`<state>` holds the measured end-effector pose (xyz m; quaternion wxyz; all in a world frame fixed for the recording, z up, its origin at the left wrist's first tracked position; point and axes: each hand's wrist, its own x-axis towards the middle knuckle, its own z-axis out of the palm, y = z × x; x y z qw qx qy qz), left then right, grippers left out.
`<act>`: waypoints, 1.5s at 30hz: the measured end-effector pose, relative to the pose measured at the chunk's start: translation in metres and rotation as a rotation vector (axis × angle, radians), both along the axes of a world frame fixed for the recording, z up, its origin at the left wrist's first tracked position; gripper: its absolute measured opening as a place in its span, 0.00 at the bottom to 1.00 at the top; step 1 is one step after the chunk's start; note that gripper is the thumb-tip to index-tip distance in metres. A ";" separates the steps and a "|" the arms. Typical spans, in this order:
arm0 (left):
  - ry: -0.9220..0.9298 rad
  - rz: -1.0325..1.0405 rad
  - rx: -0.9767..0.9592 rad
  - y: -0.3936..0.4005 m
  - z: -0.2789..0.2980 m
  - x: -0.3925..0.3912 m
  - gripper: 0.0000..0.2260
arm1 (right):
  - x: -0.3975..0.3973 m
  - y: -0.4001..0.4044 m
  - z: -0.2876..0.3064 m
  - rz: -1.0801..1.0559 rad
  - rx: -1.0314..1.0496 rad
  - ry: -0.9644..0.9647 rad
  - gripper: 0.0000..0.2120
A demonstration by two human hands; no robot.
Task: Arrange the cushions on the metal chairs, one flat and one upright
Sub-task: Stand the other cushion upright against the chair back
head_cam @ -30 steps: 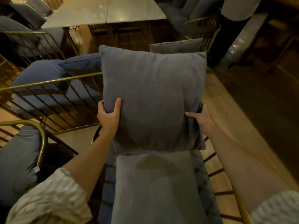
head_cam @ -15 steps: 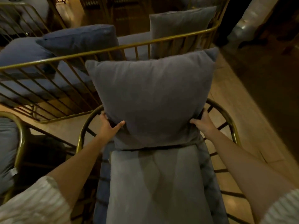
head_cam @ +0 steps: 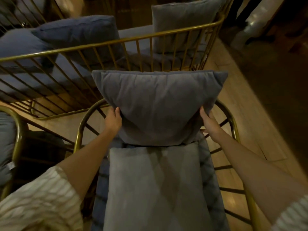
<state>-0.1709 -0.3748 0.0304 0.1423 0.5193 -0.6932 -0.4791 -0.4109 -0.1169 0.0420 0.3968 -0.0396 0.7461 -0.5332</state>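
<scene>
A dim room with a warm wooden floor and rows of gold-wire seating: a bench with blue and grey pillows runs across the top, beyond the hands, and the chair being dressed curves around them.

Compared with a second ago, the back cushion sits lower and farther back. Then it was held up high in front of the camera, its top well above the bench rail; half a second ago it was coming down onto the seat. Now its bottom edge meets the rear edge of the flat cushion, which lies below and nearer than both hands, and its top leans away toward the chair's curved back.

The left hand is closed on the cushion's lower left edge, thumb on the front, fingers hidden behind. The right hand grips the lower right corner the same way, just inside the chair's rail; its fingers are also out of sight behind the fabric.

This likely means the chair is almost done: one cushion flat, one upright. What remains, as I judge it, is to press the upright one back against the bars so that it stands alone, then let go. If released too soon it could flop forward onto the seat.
</scene>
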 end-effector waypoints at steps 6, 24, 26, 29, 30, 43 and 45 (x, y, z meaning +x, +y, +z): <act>-0.059 -0.041 -0.093 0.007 0.003 0.001 0.18 | -0.010 0.001 0.000 0.050 0.120 -0.004 0.36; -0.226 0.005 -0.015 0.000 0.000 0.023 0.17 | 0.010 -0.016 -0.004 0.183 0.325 0.122 0.35; -0.212 -0.073 0.006 0.008 0.006 0.032 0.20 | 0.025 -0.009 -0.002 0.215 0.323 0.220 0.36; -0.190 -0.139 -0.050 0.025 0.024 0.045 0.29 | 0.051 -0.001 0.006 0.333 0.357 0.403 0.37; -0.184 -0.153 -0.076 0.030 0.031 0.049 0.31 | 0.059 0.000 0.011 0.364 0.377 0.461 0.37; -0.384 -0.260 -0.229 0.076 0.061 0.164 0.41 | 0.186 -0.025 0.082 0.722 0.458 0.921 0.35; -0.430 -0.254 -0.273 0.067 0.069 0.198 0.40 | 0.215 -0.039 0.093 0.762 0.450 0.952 0.34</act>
